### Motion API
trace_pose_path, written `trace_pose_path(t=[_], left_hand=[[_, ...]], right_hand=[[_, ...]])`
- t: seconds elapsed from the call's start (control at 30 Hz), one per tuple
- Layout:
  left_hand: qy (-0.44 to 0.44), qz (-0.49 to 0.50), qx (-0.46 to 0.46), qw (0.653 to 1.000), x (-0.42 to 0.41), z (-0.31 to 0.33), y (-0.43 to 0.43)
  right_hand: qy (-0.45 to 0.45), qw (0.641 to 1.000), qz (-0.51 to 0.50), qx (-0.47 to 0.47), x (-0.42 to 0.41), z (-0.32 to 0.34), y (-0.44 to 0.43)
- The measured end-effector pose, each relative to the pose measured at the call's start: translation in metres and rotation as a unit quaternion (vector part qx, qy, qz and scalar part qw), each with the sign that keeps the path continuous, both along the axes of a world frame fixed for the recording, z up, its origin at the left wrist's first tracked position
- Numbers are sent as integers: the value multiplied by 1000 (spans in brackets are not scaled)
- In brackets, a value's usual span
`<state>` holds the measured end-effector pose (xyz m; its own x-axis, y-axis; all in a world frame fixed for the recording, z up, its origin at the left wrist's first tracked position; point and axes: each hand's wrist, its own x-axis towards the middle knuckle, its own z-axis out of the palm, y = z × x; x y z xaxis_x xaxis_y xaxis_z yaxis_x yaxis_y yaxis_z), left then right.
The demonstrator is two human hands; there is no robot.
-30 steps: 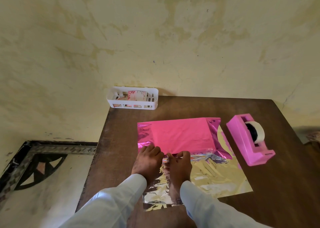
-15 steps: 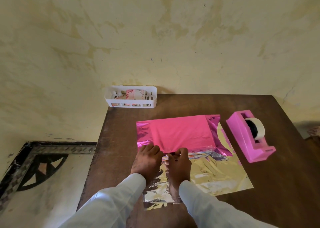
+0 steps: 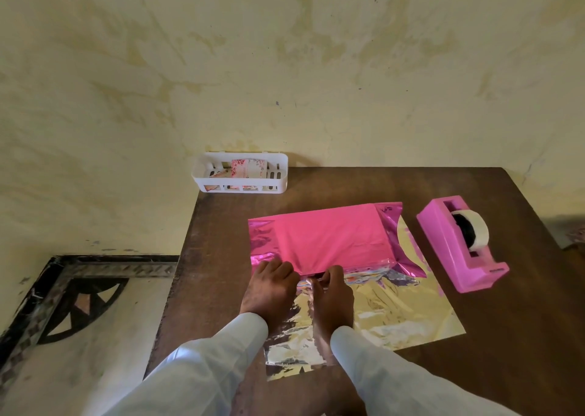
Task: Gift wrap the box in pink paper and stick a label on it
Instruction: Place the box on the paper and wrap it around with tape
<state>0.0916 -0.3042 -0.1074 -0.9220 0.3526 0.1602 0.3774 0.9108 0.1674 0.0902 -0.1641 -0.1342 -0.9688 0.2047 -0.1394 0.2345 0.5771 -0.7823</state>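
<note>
Right fingers (image 3: 330,274) tighter on pink paper (image 3: 332,235)

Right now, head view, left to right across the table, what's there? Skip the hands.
White basket at the back edge → pink paper in the middle → tape dispenser on the right.

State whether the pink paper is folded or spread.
Partly folded: the pink paper has its far part turned over pink side up; the near part lies spread, silver up.

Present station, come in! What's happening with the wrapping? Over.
Left hand on near edge of pink paper, grip hidden. Right hand pinches that edge. Paper folded over, no label showing. Tape dispenser apart, right.
</note>
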Motion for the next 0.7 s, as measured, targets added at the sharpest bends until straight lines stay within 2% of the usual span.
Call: trace_pose_path(t=[0.2, 0.7], left_hand=[[4, -1, -2, 1000, -1, 0, -2], [-10, -7, -9, 1000, -1, -2, -5]], right_hand=[[-15, 1000, -17, 19, -4, 3, 2], [-95, 991, -94, -7, -14, 2, 4]])
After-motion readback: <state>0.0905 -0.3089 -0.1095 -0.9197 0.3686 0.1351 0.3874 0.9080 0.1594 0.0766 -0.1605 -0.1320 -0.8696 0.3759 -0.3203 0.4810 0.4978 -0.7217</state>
